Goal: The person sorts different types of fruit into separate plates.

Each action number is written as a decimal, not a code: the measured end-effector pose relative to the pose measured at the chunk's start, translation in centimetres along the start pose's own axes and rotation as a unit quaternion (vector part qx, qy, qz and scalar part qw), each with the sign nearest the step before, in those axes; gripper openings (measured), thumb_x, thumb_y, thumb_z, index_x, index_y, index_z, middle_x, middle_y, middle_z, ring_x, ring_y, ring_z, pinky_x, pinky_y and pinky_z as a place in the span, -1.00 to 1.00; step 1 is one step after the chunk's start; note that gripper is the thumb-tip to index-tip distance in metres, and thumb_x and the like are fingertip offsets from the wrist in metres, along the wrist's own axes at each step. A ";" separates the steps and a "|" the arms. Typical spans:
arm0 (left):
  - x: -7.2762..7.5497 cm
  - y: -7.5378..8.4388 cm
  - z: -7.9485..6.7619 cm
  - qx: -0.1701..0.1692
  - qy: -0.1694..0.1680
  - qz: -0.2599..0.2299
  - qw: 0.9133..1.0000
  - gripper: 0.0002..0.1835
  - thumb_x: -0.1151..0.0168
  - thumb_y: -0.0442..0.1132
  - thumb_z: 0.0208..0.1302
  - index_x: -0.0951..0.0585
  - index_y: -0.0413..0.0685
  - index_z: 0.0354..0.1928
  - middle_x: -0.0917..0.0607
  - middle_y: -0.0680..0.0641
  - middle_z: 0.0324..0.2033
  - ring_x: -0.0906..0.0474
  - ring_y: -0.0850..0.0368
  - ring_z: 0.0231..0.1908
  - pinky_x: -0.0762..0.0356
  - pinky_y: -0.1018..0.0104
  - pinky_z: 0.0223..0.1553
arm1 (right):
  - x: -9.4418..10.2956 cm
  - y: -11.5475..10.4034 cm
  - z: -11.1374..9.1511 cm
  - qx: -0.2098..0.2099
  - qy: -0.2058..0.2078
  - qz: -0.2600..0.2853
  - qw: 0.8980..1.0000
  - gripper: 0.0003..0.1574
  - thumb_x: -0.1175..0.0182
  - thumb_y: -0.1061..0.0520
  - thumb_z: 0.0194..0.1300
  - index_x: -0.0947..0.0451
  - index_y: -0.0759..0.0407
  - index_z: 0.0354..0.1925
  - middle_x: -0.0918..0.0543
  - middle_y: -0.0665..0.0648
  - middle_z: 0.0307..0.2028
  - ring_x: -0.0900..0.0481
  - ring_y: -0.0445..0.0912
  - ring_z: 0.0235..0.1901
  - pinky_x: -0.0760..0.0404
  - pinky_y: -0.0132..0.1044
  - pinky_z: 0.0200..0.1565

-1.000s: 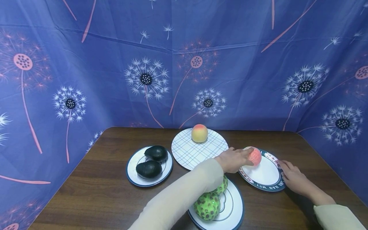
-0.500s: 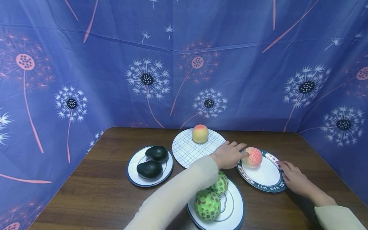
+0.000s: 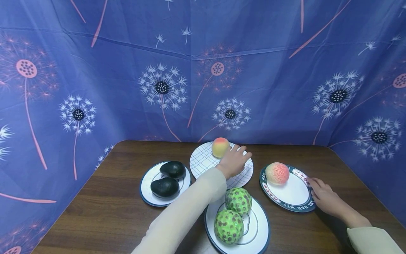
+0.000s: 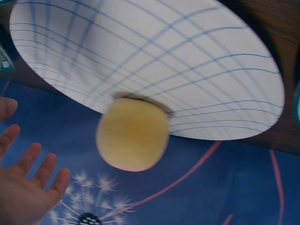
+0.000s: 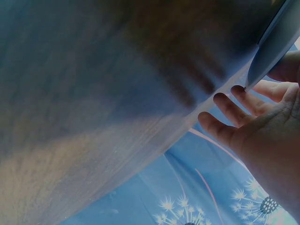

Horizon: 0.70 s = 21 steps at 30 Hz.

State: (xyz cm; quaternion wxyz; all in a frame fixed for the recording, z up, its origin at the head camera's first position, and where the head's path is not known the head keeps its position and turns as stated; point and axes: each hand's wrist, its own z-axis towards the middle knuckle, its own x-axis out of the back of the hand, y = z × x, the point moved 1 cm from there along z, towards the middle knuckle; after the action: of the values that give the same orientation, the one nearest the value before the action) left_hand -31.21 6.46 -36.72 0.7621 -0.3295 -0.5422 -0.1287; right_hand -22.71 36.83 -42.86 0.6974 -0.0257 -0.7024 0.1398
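Observation:
My left hand (image 3: 234, 161) is over the right part of a white blue-gridded plate (image 3: 203, 169), its fingers spread and holding nothing. Close to its left side, a yellow-red peach (image 3: 219, 147) sits on that plate; the left wrist view shows a gap between the hand (image 4: 28, 183) and the peach (image 4: 132, 135). A pink speckled peach (image 3: 277, 173) lies on the left part of a dark-rimmed patterned plate (image 3: 293, 195). Resting at this plate's right rim is my right hand (image 3: 326, 199), fingers fairly straight. In the right wrist view the plate edge hides part of the right hand (image 5: 272, 126).
Two dark green avocados (image 3: 165, 187) lie on a blue-rimmed plate (image 3: 147, 194) at left. Two green spotted balls (image 3: 229, 226) sit on a front plate (image 3: 258, 233), near my left sleeve (image 3: 187, 208). A blue dandelion-print cloth (image 3: 269, 88) hangs behind the wooden table (image 3: 101, 211).
My left hand has let go of the pink peach, left it on the patterned plate, and moved left over the gridded plate. My right hand has stayed at the rim.

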 end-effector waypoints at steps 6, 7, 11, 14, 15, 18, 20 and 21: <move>-0.8 -1.7 -0.4 0.049 0.002 0.002 0.999 -0.49 -0.13 0.04 0.18 -0.31 0.27 0.18 -0.40 0.03 0.12 -0.37 0.06 0.10 -0.41 0.16 0.03 | -0.1 0.2 0.0 0.010 0.013 -0.009 1.000 -0.37 0.03 0.33 0.20 -0.08 0.58 0.19 -0.17 0.60 0.07 -0.18 0.48 0.02 -0.26 0.38 -0.05; -0.9 -1.9 -0.5 0.056 -0.002 0.000 0.998 -0.48 -0.13 0.03 0.18 -0.30 0.26 0.19 -0.39 0.02 0.14 -0.36 0.05 0.11 -0.41 0.14 0.04 | -0.1 0.2 0.0 0.009 0.012 -0.008 1.000 -0.38 0.04 0.33 0.20 -0.08 0.58 0.19 -0.17 0.60 0.07 -0.17 0.48 0.02 -0.26 0.38 -0.05; -1.5 -2.7 -0.5 0.082 -0.013 -0.008 0.997 -0.45 -0.12 0.04 0.17 -0.27 0.26 0.22 -0.36 0.00 0.18 -0.34 0.03 0.12 -0.38 0.09 0.06 | -0.1 0.2 0.0 0.005 0.007 -0.004 1.000 -0.37 0.06 0.32 0.22 -0.06 0.57 0.21 -0.15 0.59 0.08 -0.16 0.48 0.03 -0.24 0.39 -0.04; -1.9 -3.2 -0.5 0.100 -0.011 -0.009 0.995 -0.44 -0.15 0.05 0.16 -0.27 0.25 0.21 -0.37 0.01 0.17 -0.36 0.03 0.10 -0.38 0.07 0.05 | -0.1 0.3 0.0 0.006 0.010 -0.003 1.000 -0.37 0.06 0.32 0.22 -0.06 0.57 0.21 -0.15 0.59 0.08 -0.16 0.47 0.03 -0.25 0.38 -0.04; -2.0 -3.3 -0.5 0.105 -0.008 -0.011 0.994 -0.45 -0.16 0.04 0.14 -0.28 0.25 0.19 -0.38 0.01 0.15 -0.36 0.03 0.09 -0.38 0.07 0.04 | -0.1 0.3 0.0 0.006 0.011 -0.004 1.000 -0.37 0.05 0.32 0.22 -0.07 0.57 0.21 -0.16 0.59 0.08 -0.16 0.47 0.03 -0.25 0.38 -0.04; -2.4 -3.7 -0.5 0.120 0.007 -0.019 0.993 -0.44 -0.21 0.03 0.09 -0.31 0.23 0.15 -0.41 0.01 0.09 -0.37 0.01 0.08 -0.40 0.09 0.01 | -0.1 0.3 0.0 0.005 0.013 -0.006 1.000 -0.37 0.04 0.32 0.22 -0.07 0.56 0.21 -0.17 0.59 0.08 -0.17 0.48 0.03 -0.26 0.38 -0.04; -2.6 -3.9 -0.5 0.128 0.013 -0.024 0.991 -0.43 -0.23 0.01 0.08 -0.31 0.22 0.15 -0.42 0.00 0.09 -0.37 -0.01 0.09 -0.41 0.10 -0.02 | -0.1 0.2 0.0 0.005 0.012 -0.005 1.000 -0.37 0.04 0.32 0.22 -0.07 0.56 0.21 -0.17 0.59 0.08 -0.17 0.48 0.03 -0.26 0.38 -0.04; -2.7 -4.0 -0.5 0.130 0.012 -0.025 0.991 -0.42 -0.23 0.02 0.07 -0.31 0.21 0.16 -0.42 0.00 0.09 -0.37 -0.02 0.09 -0.41 0.10 -0.02 | -0.1 0.2 -0.1 0.004 0.011 -0.005 1.000 -0.37 0.04 0.32 0.22 -0.07 0.56 0.21 -0.17 0.59 0.08 -0.17 0.48 0.03 -0.26 0.38 -0.04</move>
State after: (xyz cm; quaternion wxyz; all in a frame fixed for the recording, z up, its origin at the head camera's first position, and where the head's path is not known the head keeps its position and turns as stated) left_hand -34.06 2.68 -37.83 0.8018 -0.2119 -0.5529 -0.0800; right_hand -22.69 37.03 -43.01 0.7062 -0.0209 -0.6939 0.1394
